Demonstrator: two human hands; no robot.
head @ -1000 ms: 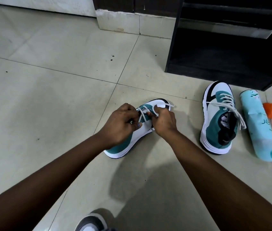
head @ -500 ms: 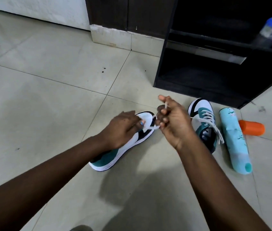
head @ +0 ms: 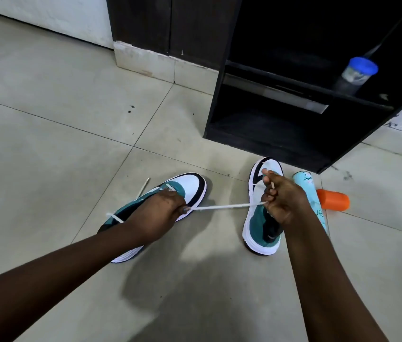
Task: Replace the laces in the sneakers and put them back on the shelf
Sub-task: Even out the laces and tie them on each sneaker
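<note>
On the tiled floor, in front of the dark shelf unit, the left hand presses down over the near sneaker, fingers curled over its upper, while the right hand is clenched round the white lace, which runs taut from that shoe's side across to the fist. The second sneaker lies just beyond and partly behind the right hand, toe toward the shelf unit, with a pale blue bottle lying just beside it and an orange cap next to the bottle. A blue-lidded jar stands on the unit's lower shelf.
</note>
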